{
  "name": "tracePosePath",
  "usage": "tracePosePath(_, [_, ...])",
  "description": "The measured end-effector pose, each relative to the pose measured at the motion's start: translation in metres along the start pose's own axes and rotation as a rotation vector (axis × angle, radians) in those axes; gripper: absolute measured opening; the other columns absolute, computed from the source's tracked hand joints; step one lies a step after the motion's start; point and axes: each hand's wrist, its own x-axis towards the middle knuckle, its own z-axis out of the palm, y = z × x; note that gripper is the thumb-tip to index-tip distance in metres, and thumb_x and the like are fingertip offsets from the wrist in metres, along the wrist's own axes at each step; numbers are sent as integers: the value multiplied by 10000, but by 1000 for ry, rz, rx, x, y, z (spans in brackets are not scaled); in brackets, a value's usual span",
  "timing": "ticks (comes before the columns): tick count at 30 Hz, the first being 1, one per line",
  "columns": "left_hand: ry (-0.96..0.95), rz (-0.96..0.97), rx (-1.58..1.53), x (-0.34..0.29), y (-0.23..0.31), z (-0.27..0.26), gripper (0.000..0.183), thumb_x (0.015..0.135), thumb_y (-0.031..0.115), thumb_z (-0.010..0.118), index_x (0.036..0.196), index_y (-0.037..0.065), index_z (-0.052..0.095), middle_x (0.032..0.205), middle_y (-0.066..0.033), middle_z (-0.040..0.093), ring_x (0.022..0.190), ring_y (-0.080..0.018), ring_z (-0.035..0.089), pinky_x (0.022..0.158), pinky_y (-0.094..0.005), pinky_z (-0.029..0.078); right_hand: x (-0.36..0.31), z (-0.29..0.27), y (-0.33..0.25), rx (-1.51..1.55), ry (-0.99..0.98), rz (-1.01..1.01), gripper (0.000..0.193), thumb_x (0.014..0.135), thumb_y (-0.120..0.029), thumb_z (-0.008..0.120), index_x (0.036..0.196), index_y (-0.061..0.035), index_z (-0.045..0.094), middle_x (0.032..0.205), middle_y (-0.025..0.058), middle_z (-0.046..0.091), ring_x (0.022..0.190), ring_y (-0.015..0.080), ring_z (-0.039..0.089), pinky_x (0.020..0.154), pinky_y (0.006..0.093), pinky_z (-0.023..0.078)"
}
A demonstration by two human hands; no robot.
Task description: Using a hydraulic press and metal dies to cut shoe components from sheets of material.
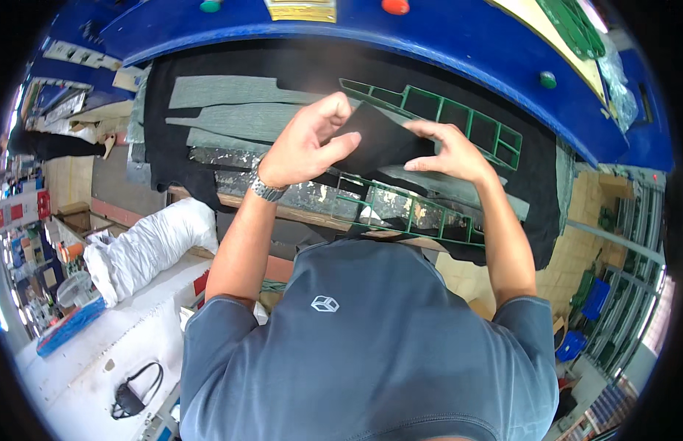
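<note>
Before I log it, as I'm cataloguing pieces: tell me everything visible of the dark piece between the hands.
The dark piece looks black, flat and matte, perhaps fabric, with straight edges and a corner at its top. The left hand holds one side; the right hand is at the other, its grip unclear. The worktable lies below.

Head-worn fisheye — faces down, close above left hand (306,143) and right hand (453,153) — shirt (378,345) fills lower view.

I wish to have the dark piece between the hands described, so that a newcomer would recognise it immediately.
Below the long blue panel lies black cloth. Over it, the left hand and right hand hold the dark piece. Unlike the grey strips and open green frames nearby, it is solid, blackish and held up.
</note>
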Motion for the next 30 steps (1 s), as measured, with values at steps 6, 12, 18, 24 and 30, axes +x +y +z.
tracePosePath(6, [559,67,-15,-118,-18,-78,204,962,-21,698,985,87,527,976,49,483,911,-48,469,832,-234,420,50,23,13,117,-642,139,462,982,-292,810,688,-26,571,623,-57,371,647,56,340,567,330,326])
tracePosePath(12, [1153,-71,-413,-267,-64,-82,181,997,-34,668,1057,108,574,987,42,598,944,-80,612,902,-265,534,138,34,14,2,-725,45,244,1026,-261,752,914,-64,661,755,-64,558,732,55,459,676,295,425])
tracePosePath(18, [1279,-115,-630,-349,-135,-19,134,1055,27,642,1057,139,568,1008,13,706,899,-97,717,831,-294,634,261,65,-25,-323,-370,-212,174,955,-175,789,964,-29,697,876,62,660,818,164,620,738,347,511])
tracePosePath(24, [1392,-539,-565,-374,-154,14,137,1070,135,659,1185,76,616,1100,-62,768,924,-137,743,816,-336,634,221,66,7,-641,24,-313,364,910,-195,795,1222,-40,686,1261,145,675,1236,354,627,1026,478,520])
tracePosePath(30, [1302,-516,53,-350,-138,-23,172,1054,100,683,1198,7,670,1080,-67,773,914,-115,731,757,-238,537,70,5,54,-902,120,173,878,782,-304,905,1543,-89,525,1551,202,537,1432,404,503,1175,500,436])
